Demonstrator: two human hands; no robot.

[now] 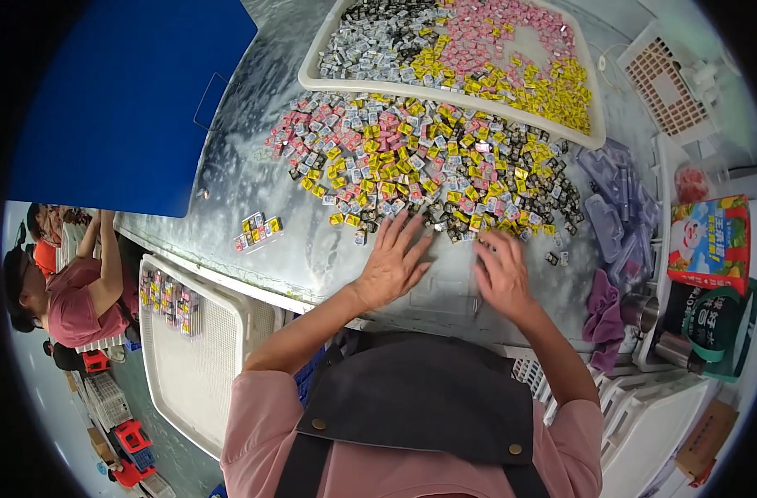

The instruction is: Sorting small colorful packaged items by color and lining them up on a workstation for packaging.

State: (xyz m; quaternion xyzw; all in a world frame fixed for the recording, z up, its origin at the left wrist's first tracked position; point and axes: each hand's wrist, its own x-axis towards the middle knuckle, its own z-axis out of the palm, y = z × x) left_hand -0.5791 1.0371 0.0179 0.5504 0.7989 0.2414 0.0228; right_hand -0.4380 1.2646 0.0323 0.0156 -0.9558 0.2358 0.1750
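Note:
A wide pile of small rectangular pieces (pixel 428 162) in pink, yellow, black and pale blue-white lies on the grey metal table. My left hand (pixel 392 261) is open at the pile's near edge, its fingers stretched forward and fingertips beside the closest pieces. My right hand (pixel 504 270) is at the same edge, farther right, with fingers bent but apart; nothing shows in its grasp. Between the hands, something clear and flat seems to lie on the table, too faint to make out. A small clear case (pixel 259 231) filled with such pieces lies to the left.
Behind the pile stands a white tray (pixel 453 93) of pieces grouped by colour. Clear plastic cases (pixel 615 212) are heaped at right, near a purple cloth (pixel 602 311) and metal cup (pixel 640 312). A blue panel (pixel 129 108) stands left; below it are a white tray (pixel 196 365) and another person (pixel 84 303).

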